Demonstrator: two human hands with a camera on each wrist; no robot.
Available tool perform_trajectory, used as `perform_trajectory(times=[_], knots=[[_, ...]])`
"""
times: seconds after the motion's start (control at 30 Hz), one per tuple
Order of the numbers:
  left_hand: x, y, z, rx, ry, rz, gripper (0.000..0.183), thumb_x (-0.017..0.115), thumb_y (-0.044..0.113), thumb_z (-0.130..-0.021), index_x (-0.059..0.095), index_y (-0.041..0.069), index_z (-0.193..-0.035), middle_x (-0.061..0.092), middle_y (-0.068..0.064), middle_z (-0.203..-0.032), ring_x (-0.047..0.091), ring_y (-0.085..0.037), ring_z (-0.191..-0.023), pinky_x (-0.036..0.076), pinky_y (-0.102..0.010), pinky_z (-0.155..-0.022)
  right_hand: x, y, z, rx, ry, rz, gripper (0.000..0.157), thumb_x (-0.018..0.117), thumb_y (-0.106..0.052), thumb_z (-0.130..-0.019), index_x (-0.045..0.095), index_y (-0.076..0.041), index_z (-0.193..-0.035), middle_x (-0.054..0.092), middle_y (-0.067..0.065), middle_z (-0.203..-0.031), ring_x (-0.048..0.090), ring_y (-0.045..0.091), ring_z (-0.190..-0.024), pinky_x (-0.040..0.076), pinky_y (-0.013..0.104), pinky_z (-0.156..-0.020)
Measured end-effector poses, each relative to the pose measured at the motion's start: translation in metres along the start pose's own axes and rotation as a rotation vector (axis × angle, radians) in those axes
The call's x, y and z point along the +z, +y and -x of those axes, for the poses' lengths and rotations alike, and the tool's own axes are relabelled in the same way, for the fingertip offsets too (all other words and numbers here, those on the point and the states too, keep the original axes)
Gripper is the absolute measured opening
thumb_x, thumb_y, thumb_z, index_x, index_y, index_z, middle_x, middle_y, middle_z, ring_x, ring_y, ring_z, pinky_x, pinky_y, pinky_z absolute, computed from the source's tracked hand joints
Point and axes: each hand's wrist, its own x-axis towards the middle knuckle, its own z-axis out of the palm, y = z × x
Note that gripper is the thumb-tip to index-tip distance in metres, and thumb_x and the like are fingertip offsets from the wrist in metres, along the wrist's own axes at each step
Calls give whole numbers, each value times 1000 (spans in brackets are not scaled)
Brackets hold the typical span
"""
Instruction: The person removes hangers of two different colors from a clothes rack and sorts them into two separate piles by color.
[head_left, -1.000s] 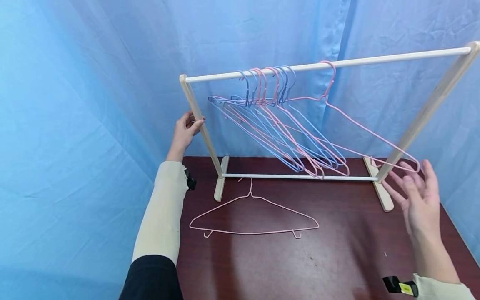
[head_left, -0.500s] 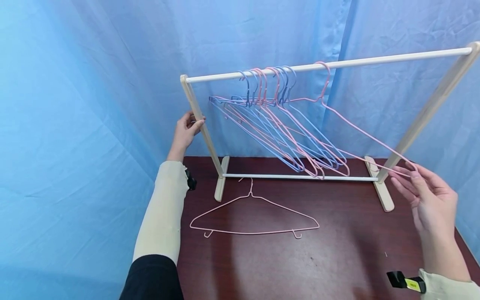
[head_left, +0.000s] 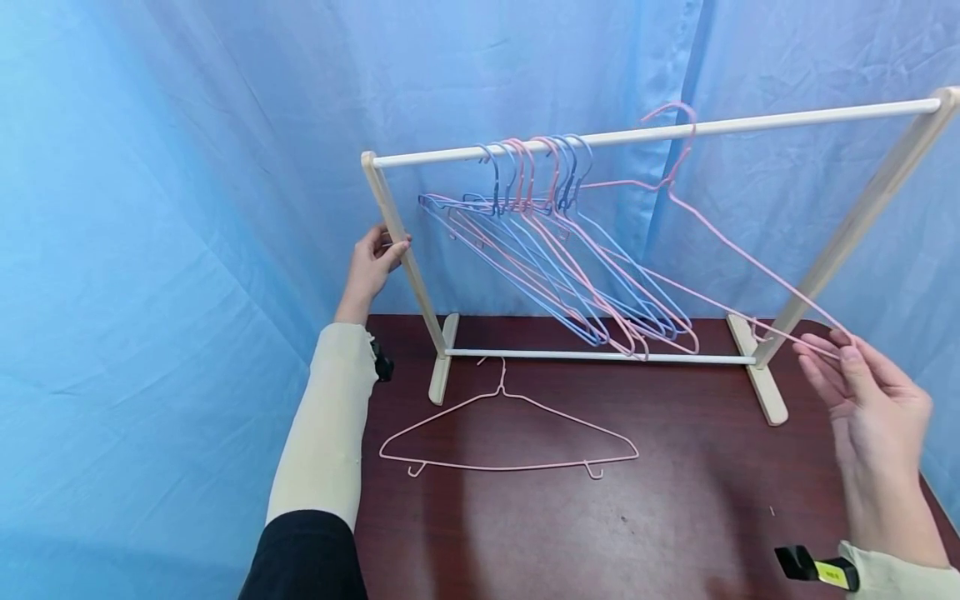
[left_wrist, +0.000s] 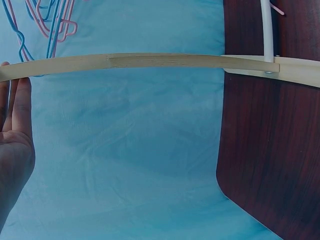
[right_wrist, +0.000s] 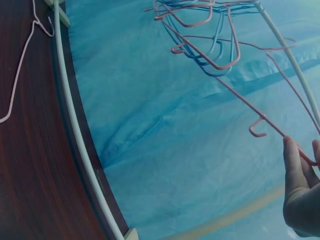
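Observation:
My left hand (head_left: 371,260) grips the left wooden post (head_left: 418,287) of a clothes rack, thumb in front. At the right, my right hand (head_left: 881,408) pinches the near corner of a pink wire hanger (head_left: 765,269) between thumb and fingers. That hanger's hook rises above the white top rail (head_left: 795,120); whether it still touches the rail I cannot tell. Several pink and blue hangers (head_left: 551,233) hang bunched left of it. In the right wrist view the fingers (right_wrist: 295,165) hold the pink wire at the frame's right edge.
Another pink hanger (head_left: 502,468) lies flat on the dark wooden table (head_left: 637,542) in front of the rack. A white lower bar (head_left: 570,353) joins the rack's feet. Blue cloth (head_left: 225,125) surrounds the table at the back and sides.
My right hand, loose beside the hanger a second ago, has closed on its corner. Since then the hanger's hook has risen and shifted right. The left hand stays on the post.

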Motion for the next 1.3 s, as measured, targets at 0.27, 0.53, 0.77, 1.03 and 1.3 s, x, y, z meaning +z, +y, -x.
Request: perform_trajectory(times=[0.27, 0.53, 0.77, 1.03, 1.3], knots=[[0, 12, 8, -8, -9, -12, 40, 57, 16, -102, 53, 4, -140, 59, -22, -135, 57, -34, -128, 47, -45, -111, -10, -2, 8, -55, 32, -41, 34, 49, 14, -95, 50, 25, -128, 69, 38, -100, 72, 45, -91, 56, 46, -80], [0, -11, -7, 11, 9, -1, 43, 59, 24, -101, 53, 8, -140, 59, -20, -135, 58, -33, -127, 48, -45, -111, -24, -3, 15, -57, 24, -86, 33, 47, 15, -96, 49, 27, -127, 67, 41, -100, 71, 47, -92, 56, 47, -81], [-1, -17, -10, 23, 17, -16, 44, 61, 28, -100, 54, 10, -139, 60, -19, -134, 59, -32, -126, 49, -44, -110, -36, -3, 20, -49, -29, -114, 32, 41, 17, -97, 48, 30, -125, 65, 43, -100, 70, 50, -92, 56, 50, -80], [-1, -17, -11, 24, 18, -15, 43, 61, 27, -100, 54, 9, -138, 59, -20, -134, 59, -32, -126, 48, -44, -111, -45, -1, 23, 4, -90, -101, 32, 38, 17, -98, 49, 28, -127, 66, 41, -103, 69, 49, -95, 56, 50, -82], [0, -17, -10, 34, 16, -13, 42, 61, 27, -100, 55, 9, -138, 60, -19, -133, 60, -32, -124, 49, -44, -109, -51, 6, 23, 52, -105, -67, 33, 36, 17, -99, 51, 25, -127, 69, 37, -105, 70, 45, -97, 57, 47, -81]])
